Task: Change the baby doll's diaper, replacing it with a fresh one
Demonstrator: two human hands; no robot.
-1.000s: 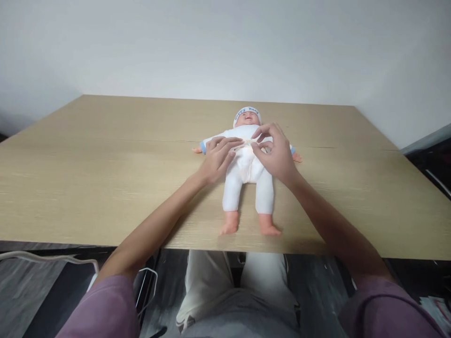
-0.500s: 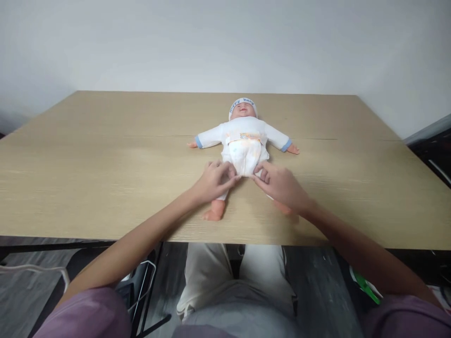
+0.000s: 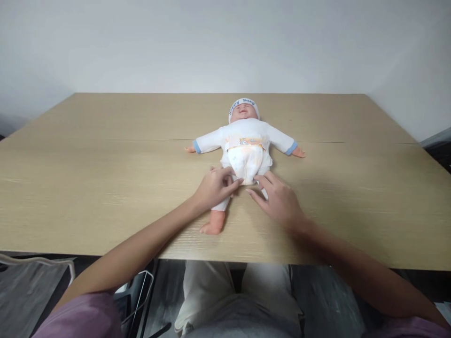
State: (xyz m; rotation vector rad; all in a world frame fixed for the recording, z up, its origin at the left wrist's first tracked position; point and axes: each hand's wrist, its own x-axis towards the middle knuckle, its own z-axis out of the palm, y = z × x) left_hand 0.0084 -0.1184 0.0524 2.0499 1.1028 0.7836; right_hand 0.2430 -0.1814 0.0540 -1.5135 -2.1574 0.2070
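Observation:
A baby doll [image 3: 243,129] lies on its back, arms spread, in a white top with blue cuffs and a lettered cap. Round its hips is a white diaper [image 3: 244,159] with an orange printed band at the waist. My left hand [image 3: 215,188] pinches the diaper's lower edge on the left, beside the doll's leg. At the right leg opening, my right hand [image 3: 280,199] has thumb and fingers apart, the fingertips touching or just beside the diaper. One bare foot [image 3: 214,223] shows below my left hand; my right hand and forearm hide the other.
The doll rests on a wide wooden table [image 3: 105,188] with a seam across it. A pale wall [image 3: 218,47] stands behind. Below the front edge are my legs, a white cable [image 3: 38,259] and dark objects at the lower left.
My right thumb has come away from the diaper's edge and that hand has opened. My left hand stays at the diaper. The view has shifted slightly, so the table's front edge sits lower.

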